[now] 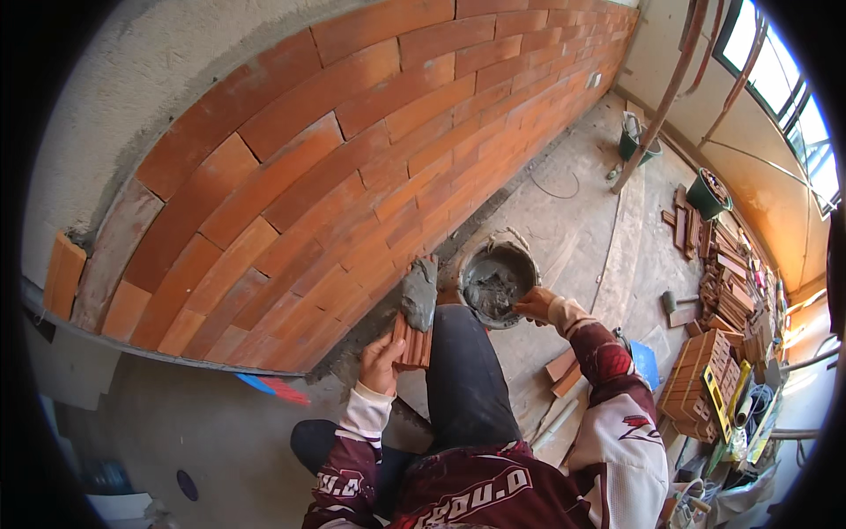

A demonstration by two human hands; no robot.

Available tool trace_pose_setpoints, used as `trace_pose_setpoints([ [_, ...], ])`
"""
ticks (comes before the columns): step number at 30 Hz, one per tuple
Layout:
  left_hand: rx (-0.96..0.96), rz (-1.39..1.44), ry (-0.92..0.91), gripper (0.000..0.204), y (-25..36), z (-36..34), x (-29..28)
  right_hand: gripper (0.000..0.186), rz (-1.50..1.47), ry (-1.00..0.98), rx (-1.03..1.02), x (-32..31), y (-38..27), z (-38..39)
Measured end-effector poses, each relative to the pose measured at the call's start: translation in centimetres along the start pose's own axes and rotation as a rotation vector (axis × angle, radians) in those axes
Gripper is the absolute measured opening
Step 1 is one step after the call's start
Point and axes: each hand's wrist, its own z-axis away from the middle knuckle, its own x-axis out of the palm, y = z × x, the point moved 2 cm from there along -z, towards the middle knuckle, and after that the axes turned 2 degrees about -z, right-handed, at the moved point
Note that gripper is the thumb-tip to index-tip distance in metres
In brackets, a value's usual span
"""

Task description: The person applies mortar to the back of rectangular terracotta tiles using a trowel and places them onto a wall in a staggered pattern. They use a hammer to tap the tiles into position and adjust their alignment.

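Note:
My left hand grips the lower end of a ridged red brick tile, its fingers wrapped round the edge. A thick lump of wet grey mortar covers the tile's upper part. Over the right rim of a round bucket, my right hand is closed; whatever it holds, if anything, is hidden. Inside the bucket lies wet grey mortar, uneven and churned. The tile is held beside my dark-trousered knee, close to the foot of a brick-faced wall.
The brick wall runs along my left to the far corner. At right are stacked hollow bricks, a pile of loose brick pieces, a mallet and a yellow level. Slanting poles and green buckets stand farther off.

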Motion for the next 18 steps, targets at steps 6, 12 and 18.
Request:
trace_pose_setpoints([
  [6, -0.026, 0.034, -0.026, 0.035, 0.7, -2.9, 1.7, 0.045, -0.311, 0.233, -0.042, 1.5, 1.2, 4.9],
  [12, -0.009, 0.059, -0.121, 0.034, 2.5, -6.4, 5.6, 0.036, -0.526, 0.662, -0.374, 3.2, -4.4, 11.4],
  [18, 0.016, 0.103, -0.170, 0.030, 5.6, -7.6, 10.7, 0.046, -0.130, 1.137, -0.653, 5.8, -11.4, 11.8],
])
